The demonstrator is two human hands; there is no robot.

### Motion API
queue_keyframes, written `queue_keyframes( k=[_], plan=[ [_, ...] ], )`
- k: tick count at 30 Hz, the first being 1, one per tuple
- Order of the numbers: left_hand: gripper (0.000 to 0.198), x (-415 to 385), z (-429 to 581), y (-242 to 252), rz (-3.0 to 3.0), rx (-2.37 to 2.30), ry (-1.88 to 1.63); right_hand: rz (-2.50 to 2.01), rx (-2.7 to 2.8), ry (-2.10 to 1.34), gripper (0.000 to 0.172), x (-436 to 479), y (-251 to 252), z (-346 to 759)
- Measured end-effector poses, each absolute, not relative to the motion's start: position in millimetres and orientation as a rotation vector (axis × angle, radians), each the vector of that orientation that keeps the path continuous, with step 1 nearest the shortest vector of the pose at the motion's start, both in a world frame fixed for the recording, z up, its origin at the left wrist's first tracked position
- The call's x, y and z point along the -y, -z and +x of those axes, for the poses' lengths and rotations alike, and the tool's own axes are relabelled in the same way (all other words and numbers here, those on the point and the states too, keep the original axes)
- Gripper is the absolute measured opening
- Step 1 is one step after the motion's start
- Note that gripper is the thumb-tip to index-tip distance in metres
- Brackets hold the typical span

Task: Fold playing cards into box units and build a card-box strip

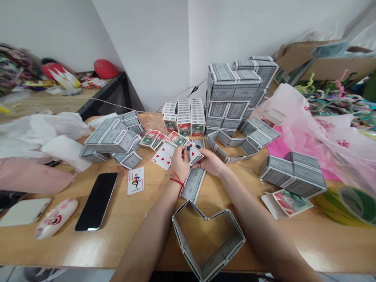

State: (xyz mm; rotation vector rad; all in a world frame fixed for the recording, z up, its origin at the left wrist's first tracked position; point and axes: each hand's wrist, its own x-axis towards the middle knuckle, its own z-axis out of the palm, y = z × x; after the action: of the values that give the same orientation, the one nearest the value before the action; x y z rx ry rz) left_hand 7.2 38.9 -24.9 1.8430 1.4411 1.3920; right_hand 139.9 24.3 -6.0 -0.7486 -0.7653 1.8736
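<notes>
Between my two hands is a playing card with red hearts, face up. My left hand, with a red string on its wrist, pinches the card's left side. My right hand grips its right edge. Below them lies a strip of face-down cards with grey patterned backs. Another hearts card lies left of my left hand. Nearer my body stands a heart-shaped frame made of folded cards, open in the middle.
Card boxes stand in rows at the back beside a tall stack of card-built blocks. More card blocks sit left, others right. A phone, a joker card and green-yellow tape lie around.
</notes>
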Motion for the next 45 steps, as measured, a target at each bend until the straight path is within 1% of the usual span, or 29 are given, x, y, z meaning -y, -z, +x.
queue_keyframes(
  k=[6,13,22,28,45],
  plan=[
    [0.018,-39.5,7.7,25.9,1.907,-1.392,-1.395,-0.789,0.727,-1.940,0.019,-25.1,6.1,143.5],
    [0.018,-36.0,10.4,22.2,1.898,-1.455,-1.359,-0.795,0.622,-1.959,0.013,-25.6,3.8,144.5],
    [0.016,-34.2,13.7,19.1,1.866,-1.433,-1.380,-0.847,0.569,-1.909,0.013,-24.1,-2.0,142.1],
    [0.013,-34.1,14.5,19.1,1.779,-1.442,-1.454,-0.872,0.635,-1.874,0.017,-24.0,-1.8,141.4],
    [0.007,-36.5,11.6,12.8,1.523,-1.550,-1.614,-0.794,0.590,-1.926,0.015,-24.5,-1.0,142.4]
  ],
)
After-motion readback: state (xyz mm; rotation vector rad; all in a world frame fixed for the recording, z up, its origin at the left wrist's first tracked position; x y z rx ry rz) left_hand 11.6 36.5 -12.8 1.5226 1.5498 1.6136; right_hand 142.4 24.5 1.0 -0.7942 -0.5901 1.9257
